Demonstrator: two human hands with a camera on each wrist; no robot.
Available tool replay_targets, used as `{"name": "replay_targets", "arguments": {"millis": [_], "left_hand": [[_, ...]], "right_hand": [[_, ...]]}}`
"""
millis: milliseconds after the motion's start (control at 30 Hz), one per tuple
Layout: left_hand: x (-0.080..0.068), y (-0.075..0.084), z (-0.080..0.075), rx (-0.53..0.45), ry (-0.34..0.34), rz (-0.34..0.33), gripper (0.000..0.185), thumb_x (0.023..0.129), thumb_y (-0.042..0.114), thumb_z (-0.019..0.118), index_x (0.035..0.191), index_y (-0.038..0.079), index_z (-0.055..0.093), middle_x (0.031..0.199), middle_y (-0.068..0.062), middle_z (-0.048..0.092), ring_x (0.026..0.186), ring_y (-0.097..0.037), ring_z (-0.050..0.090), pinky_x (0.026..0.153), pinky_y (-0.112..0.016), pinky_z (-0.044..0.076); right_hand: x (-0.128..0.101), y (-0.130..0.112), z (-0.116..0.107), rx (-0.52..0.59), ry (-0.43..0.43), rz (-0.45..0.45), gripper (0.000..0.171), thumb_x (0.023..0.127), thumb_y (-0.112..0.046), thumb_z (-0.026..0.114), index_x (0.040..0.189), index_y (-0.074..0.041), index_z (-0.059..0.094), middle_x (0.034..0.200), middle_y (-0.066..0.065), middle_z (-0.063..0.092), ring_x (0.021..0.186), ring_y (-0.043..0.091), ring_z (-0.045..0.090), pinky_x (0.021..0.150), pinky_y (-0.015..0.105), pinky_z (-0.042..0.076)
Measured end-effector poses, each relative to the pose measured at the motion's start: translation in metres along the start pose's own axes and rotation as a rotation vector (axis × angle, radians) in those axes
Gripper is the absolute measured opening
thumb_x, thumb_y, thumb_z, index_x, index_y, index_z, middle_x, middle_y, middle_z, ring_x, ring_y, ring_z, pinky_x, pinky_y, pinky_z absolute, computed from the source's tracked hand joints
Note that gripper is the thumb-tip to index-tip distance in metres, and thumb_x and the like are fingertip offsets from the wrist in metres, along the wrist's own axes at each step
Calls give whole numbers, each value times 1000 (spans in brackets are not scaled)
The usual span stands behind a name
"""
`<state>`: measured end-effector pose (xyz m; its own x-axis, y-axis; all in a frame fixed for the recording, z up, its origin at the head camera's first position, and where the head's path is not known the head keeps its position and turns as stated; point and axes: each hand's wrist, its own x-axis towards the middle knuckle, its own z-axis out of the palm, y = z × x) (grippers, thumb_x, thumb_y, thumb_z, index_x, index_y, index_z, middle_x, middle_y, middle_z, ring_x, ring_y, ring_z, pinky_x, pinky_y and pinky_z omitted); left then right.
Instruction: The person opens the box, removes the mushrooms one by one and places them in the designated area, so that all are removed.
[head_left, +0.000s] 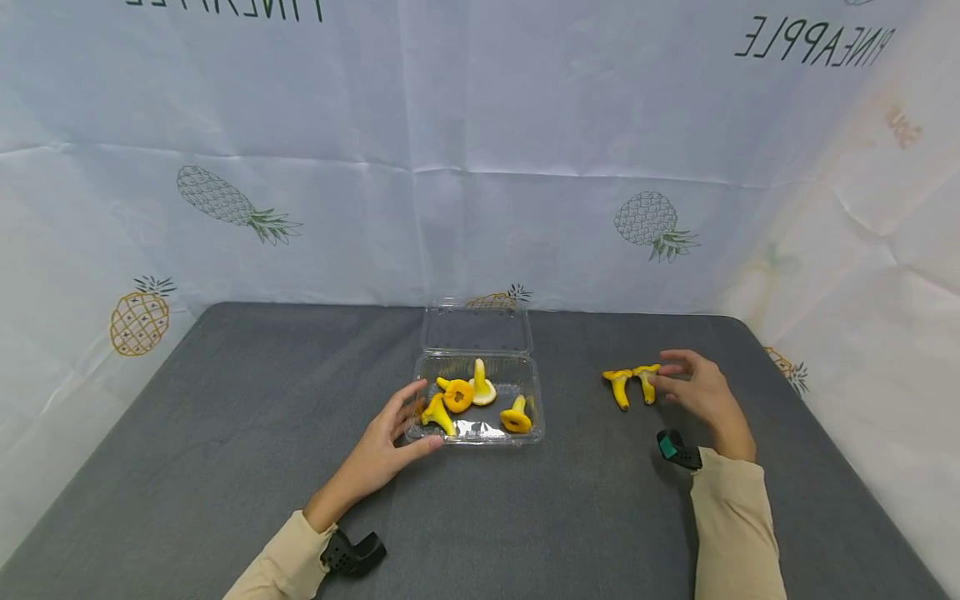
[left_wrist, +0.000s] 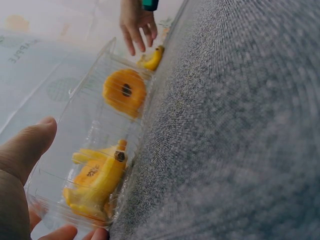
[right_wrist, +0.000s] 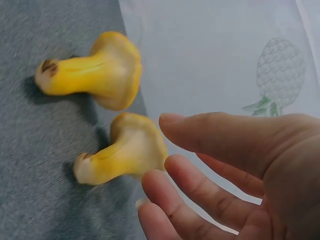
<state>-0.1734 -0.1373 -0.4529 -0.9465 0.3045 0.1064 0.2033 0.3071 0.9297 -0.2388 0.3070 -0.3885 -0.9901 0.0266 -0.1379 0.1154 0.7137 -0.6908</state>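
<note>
A clear plastic clamshell box (head_left: pixel 491 439) stands with its lid raised at the back. In it lie several yellow mushrooms, one mushroom (head_left: pixel 516 414) at the right and the others grouped at the left. My left hand (head_left: pixel 380 454) rests about the box's front left corner, thumb in front and fingers along the left side. Two more yellow mushrooms are on the table to the right: the left mushroom (head_left: pixel 618 387) and the right mushroom (right_wrist: pixel 127 152). Beside the latter, my right hand (head_left: pixel 696 387) has thumb and fingers apart, fingertips close to its cap; whether they touch cannot be told.
A dark grey cloth covers the table (head_left: pixel 570 508). Behind it hangs a white curtain (head_left: pixel 465 108) printed with pineapples. The raised lid (head_left: pixel 477 327) reaches toward the curtain. Dark bands with camera mounts sit at both wrists.
</note>
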Motion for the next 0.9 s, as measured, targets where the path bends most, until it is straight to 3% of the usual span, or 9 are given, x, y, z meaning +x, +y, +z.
{"name": "replay_targets", "arguments": {"millis": [367, 633, 900], "left_hand": [[0, 1, 0, 0, -1, -11, 83, 93, 27, 72, 158, 14, 22, 164, -15, 22, 147, -40, 33, 117, -56, 35], [0, 2, -1, -3, -3, -6, 82, 93, 26, 71, 158, 14, 22, 164, -15, 22, 147, -40, 34, 117, -56, 35], [0, 2, -1, -6, -5, -9, 82, 93, 26, 71, 158, 14, 21, 164, -15, 22, 147, -40, 33, 117, -56, 35]], "right_hand": [[-7, -20, 0, -25, -1, -109, 59, 99, -19, 62, 146, 7, 38, 136, 36, 51, 116, 48, 58, 85, 49, 59], [-10, -38, 6, -47, -39, -182, 58, 98, -21, 64, 146, 4, 41, 135, 32, 52, 118, 48, 57, 87, 51, 57], [-13, -53, 17, -47, -48, -241, 53, 95, -16, 67, 142, 0, 47, 132, 27, 56, 113, 41, 62, 75, 36, 56]]}}
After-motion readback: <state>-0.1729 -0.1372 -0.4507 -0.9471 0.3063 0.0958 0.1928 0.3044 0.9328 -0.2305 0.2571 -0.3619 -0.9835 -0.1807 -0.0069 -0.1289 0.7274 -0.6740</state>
